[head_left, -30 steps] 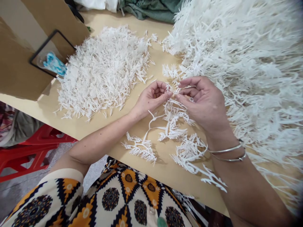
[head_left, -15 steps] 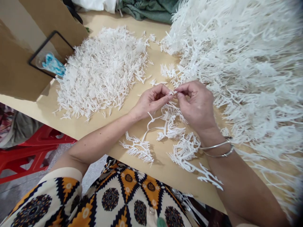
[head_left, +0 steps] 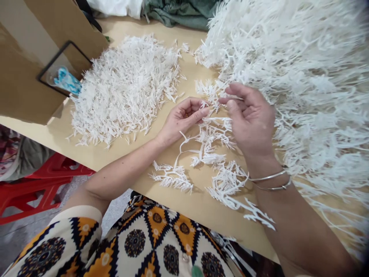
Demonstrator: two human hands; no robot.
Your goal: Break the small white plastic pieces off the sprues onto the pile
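My left hand (head_left: 182,120) is closed in a pinch, thumb against forefinger, on a small white plastic sprig (head_left: 204,104). My right hand (head_left: 254,121), with silvery bangles at the wrist, is a short way to the right of it. Its thumb and fingers are apart, slightly blurred, and I see nothing held in them. Under and between the hands lie branched white plastic stems (head_left: 212,157) with needle-like tips. Another branched piece (head_left: 230,184) rests below the right hand, and a smaller one (head_left: 174,177) below the left.
A heap of short white sprigs (head_left: 127,88) covers the table's left part. A bigger pile of long white branches (head_left: 302,84) fills the right. A cardboard box (head_left: 25,77) with a black frame (head_left: 47,71) and a clear cup (head_left: 54,75) stands left. Dark green cloth (head_left: 178,13) lies behind; red stools (head_left: 31,192) are below.
My hands, touching at the fingertips before, have come apart. The right hand has moved right and slightly up with its fingers opened, while the left keeps its pinch on a sprig.
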